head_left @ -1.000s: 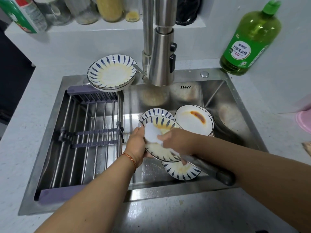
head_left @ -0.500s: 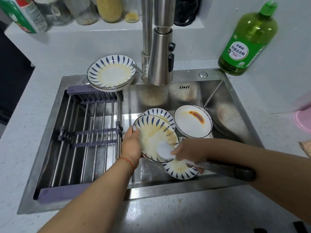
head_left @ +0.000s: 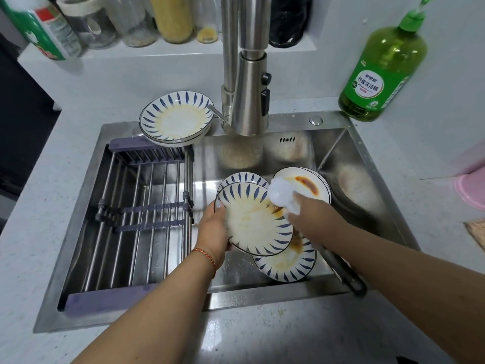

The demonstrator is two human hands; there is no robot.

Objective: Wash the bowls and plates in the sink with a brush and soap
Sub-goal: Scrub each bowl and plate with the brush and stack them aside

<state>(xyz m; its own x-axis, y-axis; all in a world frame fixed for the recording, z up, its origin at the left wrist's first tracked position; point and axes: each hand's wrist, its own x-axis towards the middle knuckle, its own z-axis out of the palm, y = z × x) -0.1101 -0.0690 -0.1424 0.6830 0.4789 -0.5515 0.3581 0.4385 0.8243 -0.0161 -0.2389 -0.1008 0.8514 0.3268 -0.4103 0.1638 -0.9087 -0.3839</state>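
At the centre of the frame, over the sink [head_left: 367,164], the left hand [head_left: 212,227] clasps the tilted plate [head_left: 253,222] by its left rim. The right hand's [head_left: 312,214] grip is wrapped round the brush [head_left: 282,197], whose foamy head rests at the plate's upper right edge. The plate is probably stiff, breakable and soap-slick, so it is best held at the rim, thumb over the lip.

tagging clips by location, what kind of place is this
Most likely a home kitchen, at the sink: a pull-down faucet, a green dish soap bottle on the counter, jars on the ledge behind, and stained blue-patterned plates being scrubbed.
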